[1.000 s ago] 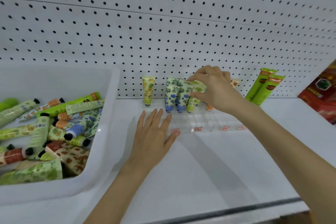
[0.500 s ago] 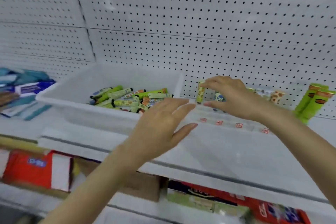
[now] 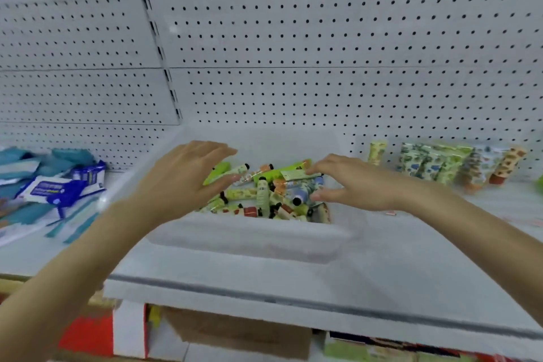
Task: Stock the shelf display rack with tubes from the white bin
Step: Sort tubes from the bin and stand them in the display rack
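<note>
The white bin (image 3: 249,239) sits on the shelf in the middle of the view, holding several loose patterned tubes (image 3: 264,194). My left hand (image 3: 182,176) hovers over the bin's left side with fingers spread, holding nothing. Over the bin's right side my right hand (image 3: 349,182) reaches in, fingers relaxed, its fingertips close to a green tube. The clear display rack (image 3: 470,182) stands to the right against the pegboard, with several tubes (image 3: 432,161) upright in it. The picture is motion-blurred.
Blue and white packets (image 3: 55,185) lie on the shelf to the left of the bin. The white pegboard wall (image 3: 323,67) rises behind. The shelf's front edge (image 3: 293,300) runs below, with red and cardboard boxes (image 3: 235,335) underneath.
The view swung left from the rack to the bin. My right hand left the tubes in the rack and moved over the bin. My left hand lifted off the shelf and went over the bin.
</note>
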`<state>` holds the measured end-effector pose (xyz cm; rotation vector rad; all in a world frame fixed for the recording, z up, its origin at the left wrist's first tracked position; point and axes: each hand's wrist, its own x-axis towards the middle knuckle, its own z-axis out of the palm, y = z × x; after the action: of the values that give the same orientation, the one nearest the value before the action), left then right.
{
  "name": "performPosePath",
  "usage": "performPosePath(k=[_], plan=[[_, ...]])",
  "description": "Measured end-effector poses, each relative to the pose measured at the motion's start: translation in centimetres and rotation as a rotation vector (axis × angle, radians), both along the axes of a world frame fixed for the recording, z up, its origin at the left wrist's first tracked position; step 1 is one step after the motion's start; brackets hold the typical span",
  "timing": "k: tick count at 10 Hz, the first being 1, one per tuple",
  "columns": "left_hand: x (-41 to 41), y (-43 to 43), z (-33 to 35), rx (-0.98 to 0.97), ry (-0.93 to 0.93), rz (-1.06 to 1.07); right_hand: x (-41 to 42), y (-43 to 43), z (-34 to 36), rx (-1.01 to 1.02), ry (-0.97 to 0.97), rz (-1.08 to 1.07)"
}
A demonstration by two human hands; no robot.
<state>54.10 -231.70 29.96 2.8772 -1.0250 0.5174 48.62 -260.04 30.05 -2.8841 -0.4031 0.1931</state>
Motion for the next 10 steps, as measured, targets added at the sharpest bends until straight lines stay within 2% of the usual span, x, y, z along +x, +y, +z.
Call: performPosePath(k=[2,4,5,7,9,10], plan=[[7.5,2.8,-2.3,0.028,0.142,-0.095,6.7,3.6,-3.7,0.041,0.234,-0.126],[10.3,1.8,-4.6,0.008,0.243,-0.311,7.6,4.0,-5.6,0.068,0.445,-0.305],[11.0,2.1,-5.7,-0.032,0.298,-0.342,7.9,4.2,-6.3,0.137,0.415,-0.373],[10.2,1.5,-5.5,-0.053,0.115,-0.443,8.5,5.1,-7.4,0.082,0.385,-0.389],[10.4,1.7,-5.6,-0.051,0.179,-0.403,8.4,5.2,-7.8,0.168,0.45,-0.359],[10.2,1.7,-5.4,-0.07,0.196,-0.385,8.3,4.9,-7.4,0.349,0.42,-0.441]])
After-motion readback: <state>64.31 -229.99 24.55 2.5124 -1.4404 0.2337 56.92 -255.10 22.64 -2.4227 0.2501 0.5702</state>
